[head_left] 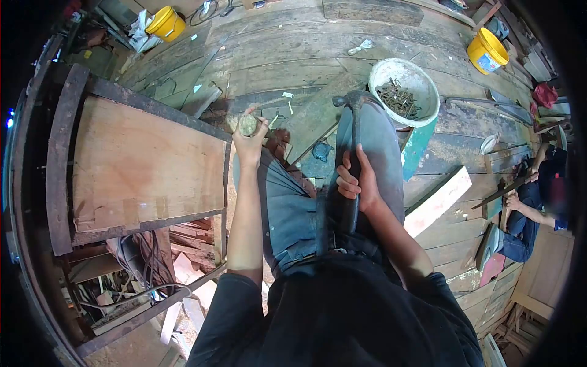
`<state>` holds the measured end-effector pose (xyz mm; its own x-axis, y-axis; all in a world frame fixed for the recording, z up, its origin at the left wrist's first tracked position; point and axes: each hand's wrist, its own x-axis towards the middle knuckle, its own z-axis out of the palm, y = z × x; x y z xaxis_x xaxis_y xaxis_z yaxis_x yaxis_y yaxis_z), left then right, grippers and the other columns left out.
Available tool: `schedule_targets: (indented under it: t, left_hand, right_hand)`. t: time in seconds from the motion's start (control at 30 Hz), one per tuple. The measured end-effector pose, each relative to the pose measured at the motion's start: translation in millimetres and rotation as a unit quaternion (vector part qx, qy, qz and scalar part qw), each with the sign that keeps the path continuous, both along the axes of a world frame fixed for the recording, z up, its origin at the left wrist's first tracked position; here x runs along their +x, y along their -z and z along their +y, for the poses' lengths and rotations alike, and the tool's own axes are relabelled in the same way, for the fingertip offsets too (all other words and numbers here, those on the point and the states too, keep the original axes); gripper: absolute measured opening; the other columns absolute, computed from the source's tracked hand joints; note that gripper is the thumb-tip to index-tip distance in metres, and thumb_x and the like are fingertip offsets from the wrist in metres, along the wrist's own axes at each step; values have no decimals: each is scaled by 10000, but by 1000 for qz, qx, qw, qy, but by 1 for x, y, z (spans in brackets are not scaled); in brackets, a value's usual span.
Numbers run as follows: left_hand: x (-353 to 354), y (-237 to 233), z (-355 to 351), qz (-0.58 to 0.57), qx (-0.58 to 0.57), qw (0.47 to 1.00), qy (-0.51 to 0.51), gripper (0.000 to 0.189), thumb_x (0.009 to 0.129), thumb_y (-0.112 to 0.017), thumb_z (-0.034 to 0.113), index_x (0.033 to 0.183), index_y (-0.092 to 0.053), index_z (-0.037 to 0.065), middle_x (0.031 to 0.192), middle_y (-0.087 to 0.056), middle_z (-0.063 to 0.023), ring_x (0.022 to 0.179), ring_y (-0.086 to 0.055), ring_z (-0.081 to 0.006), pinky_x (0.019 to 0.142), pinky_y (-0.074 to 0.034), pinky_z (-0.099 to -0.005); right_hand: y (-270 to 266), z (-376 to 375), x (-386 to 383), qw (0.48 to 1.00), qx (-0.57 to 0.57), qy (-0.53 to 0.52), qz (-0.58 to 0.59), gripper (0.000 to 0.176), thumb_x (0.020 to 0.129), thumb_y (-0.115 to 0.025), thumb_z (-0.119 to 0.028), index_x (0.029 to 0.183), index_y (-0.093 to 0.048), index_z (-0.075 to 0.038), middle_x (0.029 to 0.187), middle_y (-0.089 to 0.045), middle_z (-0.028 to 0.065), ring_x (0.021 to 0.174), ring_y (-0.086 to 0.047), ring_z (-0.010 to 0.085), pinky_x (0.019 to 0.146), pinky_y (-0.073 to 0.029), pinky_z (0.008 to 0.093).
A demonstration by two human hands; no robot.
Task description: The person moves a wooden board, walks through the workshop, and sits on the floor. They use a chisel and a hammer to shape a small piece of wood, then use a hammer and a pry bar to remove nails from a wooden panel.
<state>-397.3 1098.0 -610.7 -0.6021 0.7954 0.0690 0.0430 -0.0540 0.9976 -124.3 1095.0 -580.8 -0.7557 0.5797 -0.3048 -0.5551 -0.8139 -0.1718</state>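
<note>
My right hand [358, 179] is wrapped round the dark handle of a hammer [355, 134], which lies along my right thigh with its head up at the knee. A round, greenish-grey object [247, 125] is in the grasp of my left hand [249, 142], beyond my left knee; what it is, I cannot make out. Just past the right knee stands a white bowl [432, 76] with many nails [400, 101] inside. A dark crumpled thing [321, 151] rests on the floor between my knees.
A wooden-panelled frame [147, 165] stands at the left. Yellow buckets [166, 24] [487, 52] are at the back left and right. A pale plank [439, 202] lies right of my leg. At the far right another person [526, 208] holds a long tool.
</note>
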Motion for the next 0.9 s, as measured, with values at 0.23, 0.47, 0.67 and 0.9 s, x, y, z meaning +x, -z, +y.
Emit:
schedule_targets:
  t: [0.23,0.47,0.67,0.9]
  left_hand:
    - [7,26,-13,79,2,996,30,445,800,-678,-29,1226,-555,19,889,-633,-6,860,-601,-100,806,-478,-248]
    - [17,11,-35,116,23,993,-15,492,766,-680,-50,1235,-544,13,867,-650,-35,864,-585,-95,823,-475,-262]
    - [12,23,-33,206,28,978,-23,493,758,-689,-45,1226,-549,22,859,-649,-46,865,-581,-100,818,-473,-257]
    - [9,22,-31,76,-18,993,90,404,760,-609,-79,1152,-573,12,824,-618,-1,771,-557,-67,729,-454,-210]
  right_hand:
    - [-1,-1,1,1000,7,4,-6,463,982,-316,-519,788,-437,-116,463,-301,-9,297,-298,73,256,-263,210]
    - [-2,0,2,1000,8,4,-11,466,982,-313,-520,783,-429,-116,463,-309,-7,297,-303,78,260,-261,215]
    - [3,-1,2,1000,6,-1,10,466,983,-316,-517,781,-430,-113,463,-313,-6,302,-309,79,266,-264,213]
    - [-6,-1,-3,987,52,-18,-151,474,974,-331,-533,774,-419,-112,460,-289,-7,302,-286,90,273,-242,241]
